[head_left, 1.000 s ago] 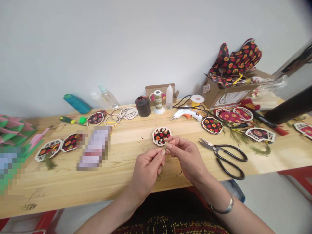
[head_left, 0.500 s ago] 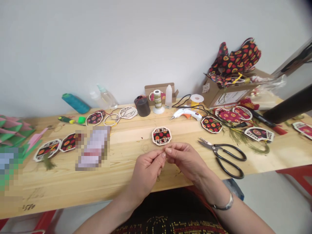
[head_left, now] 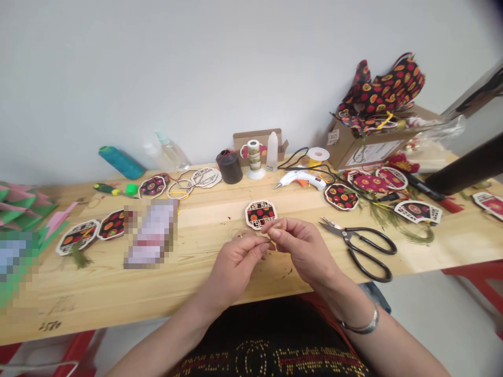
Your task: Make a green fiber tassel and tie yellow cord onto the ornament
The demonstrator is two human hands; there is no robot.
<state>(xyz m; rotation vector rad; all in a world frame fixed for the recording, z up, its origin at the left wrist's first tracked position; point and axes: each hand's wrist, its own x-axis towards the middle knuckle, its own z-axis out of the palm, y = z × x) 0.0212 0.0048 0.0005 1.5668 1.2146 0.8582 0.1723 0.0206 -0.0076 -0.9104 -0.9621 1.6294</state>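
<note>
My left hand (head_left: 236, 262) and my right hand (head_left: 301, 248) meet over the wooden table (head_left: 220, 283), fingertips pinched together on a thin thread-like piece too small to name. Just beyond the fingertips lies a small rounded ornament (head_left: 260, 213) with a white lattice frame over red-dotted black fabric; neither hand touches it. A silver bangle sits on my right wrist.
Black scissors (head_left: 363, 246) lie to the right. A white glue gun (head_left: 301, 179), a dark thread spool (head_left: 230, 166), a white bottle (head_left: 272, 152) and a cardboard box of patterned fabric (head_left: 373, 141) stand behind. More ornaments (head_left: 76, 235) lie at left, near green and pink folded paper (head_left: 21, 207).
Both hands dipped toward me and then moved back up close to the ornament, still pinched together. The view shifted slightly downward.
</note>
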